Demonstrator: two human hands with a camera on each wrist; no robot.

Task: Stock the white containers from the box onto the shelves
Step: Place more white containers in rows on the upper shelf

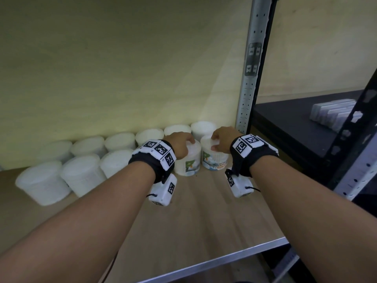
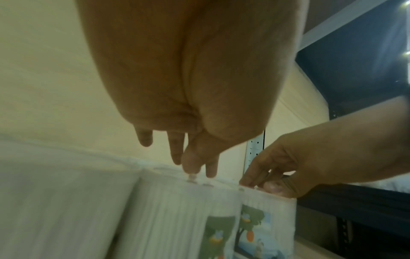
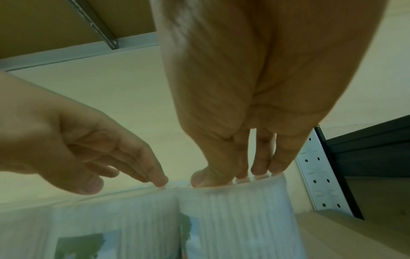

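Observation:
Two white containers with picture labels stand side by side on the wooden shelf (image 1: 204,211). My left hand (image 1: 180,144) reaches over the left container (image 1: 187,163). Its straight fingertips (image 2: 210,170) touch the lid, and the thumb hangs clear in the right wrist view. My right hand (image 1: 222,139) is over the right container (image 1: 214,161). Its thumb (image 3: 199,180) and fingertips rest on top of the lid, without wrapping round it. Both containers sit flat on the shelf and touch each other.
Two rows of several white containers (image 1: 81,160) fill the shelf to the left and along the back wall. A perforated metal upright (image 1: 247,88) stands just right of my right hand. Beyond it, a dark shelf (image 1: 295,123) carries a row of pale packs (image 1: 334,111).

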